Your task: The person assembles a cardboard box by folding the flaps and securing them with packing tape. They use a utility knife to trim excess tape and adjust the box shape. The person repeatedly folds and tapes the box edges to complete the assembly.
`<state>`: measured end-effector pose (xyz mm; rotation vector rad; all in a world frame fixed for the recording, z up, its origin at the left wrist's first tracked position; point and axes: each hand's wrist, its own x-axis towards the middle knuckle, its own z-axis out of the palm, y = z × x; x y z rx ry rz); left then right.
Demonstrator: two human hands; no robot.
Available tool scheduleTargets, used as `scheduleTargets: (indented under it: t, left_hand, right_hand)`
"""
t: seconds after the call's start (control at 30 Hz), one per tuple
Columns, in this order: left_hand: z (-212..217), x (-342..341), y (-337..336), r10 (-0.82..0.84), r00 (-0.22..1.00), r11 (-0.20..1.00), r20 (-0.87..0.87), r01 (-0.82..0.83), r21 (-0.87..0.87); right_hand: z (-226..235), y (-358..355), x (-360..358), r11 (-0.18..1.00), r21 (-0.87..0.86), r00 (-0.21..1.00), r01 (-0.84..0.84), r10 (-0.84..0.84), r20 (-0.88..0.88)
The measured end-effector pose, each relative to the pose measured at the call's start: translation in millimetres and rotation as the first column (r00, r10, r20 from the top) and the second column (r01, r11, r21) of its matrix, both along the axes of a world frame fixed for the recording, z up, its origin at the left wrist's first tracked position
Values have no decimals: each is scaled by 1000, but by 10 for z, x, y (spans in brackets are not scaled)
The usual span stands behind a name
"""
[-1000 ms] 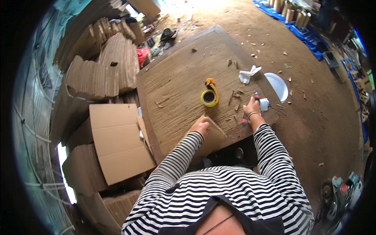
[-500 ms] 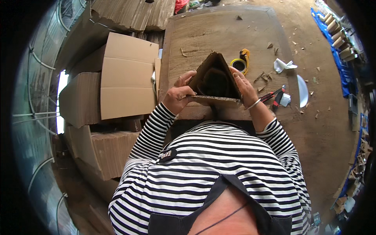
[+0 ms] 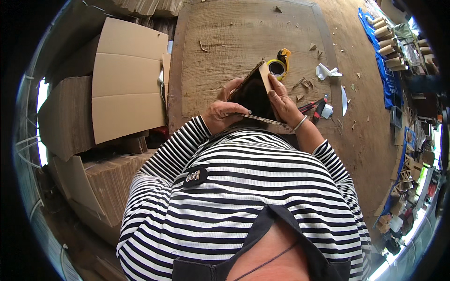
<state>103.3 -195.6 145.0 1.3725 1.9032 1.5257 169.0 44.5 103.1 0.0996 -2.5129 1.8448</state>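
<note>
In the head view the cardboard piece (image 3: 255,96), which lay flat on the board a second ago, is now raised and folded open near the chest. The left hand (image 3: 224,112) grasps its lower flap and the right hand (image 3: 282,100) presses its upper edge, so folding is in hand, with the tape roll (image 3: 277,68) lying untouched just beyond

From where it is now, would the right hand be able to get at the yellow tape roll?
Probably yes: the tape roll lies uncovered just beyond the right hand, but that hand is gripping the cardboard piece.

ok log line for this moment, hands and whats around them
left hand: grips cardboard box | right hand: grips same box | box: open, held over board | board: tape dispenser, red cutter, scraps
</note>
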Motion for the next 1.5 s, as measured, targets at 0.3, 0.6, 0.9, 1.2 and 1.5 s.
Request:
scheduleTargets:
  t: [0.3,0.6,0.9,1.2,1.5]
  left_hand:
    - [5,-70,-76,11,982,998,188,-23,60]
    - [11,-303,77,236,941,930,245,-145,-338]
    - [-111,-288,70,75,682,996,727,-88,-20]
    - [-32,-320,-43,9,332,989,943,-142,41]
    - [-449,-778,405,-109,902,993,419,113,15]
  right_hand:
    - [116,-82,-49,963,267,995,-38,11,101]
    - [294,-53,-24,986,-169,974,-4,42,222]
    - [15,-12,-96,993,-119,975,-7,33,218]
    - [263,-242,-30,918,395,964,38,-139,229]
    - [88,-150,0,986,147,974,73,-102,201]
